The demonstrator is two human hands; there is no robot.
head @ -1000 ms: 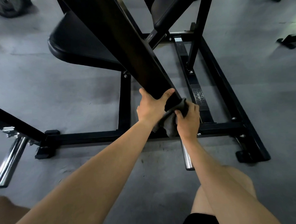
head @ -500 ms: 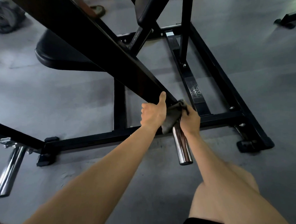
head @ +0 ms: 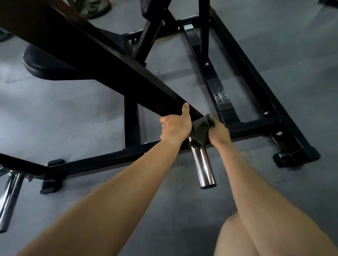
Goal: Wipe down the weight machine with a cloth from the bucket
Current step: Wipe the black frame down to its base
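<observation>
A black lever arm [head: 96, 59] of the weight machine slants down from the upper left to the middle. My left hand [head: 175, 125] grips its lower end, thumb up along the arm's edge. Just right of it, my right hand [head: 219, 131] holds a dark grey cloth [head: 199, 126] bunched against the arm's end, above a chrome weight peg [head: 203, 165] that sticks out toward me. The bucket is out of view.
The machine's black floor frame [head: 246, 71] runs behind and to the right, with a rubber foot [head: 286, 158] at the near right corner. A black seat pad [head: 47, 69] sits at the left. A second chrome peg [head: 8, 200] is at the far left. My bare knee [head: 245, 240] is below.
The view has shifted so more of the chrome peg shows below my hands. My left thumb has come up along the arm. The cloth stays bunched at the arm's end.
</observation>
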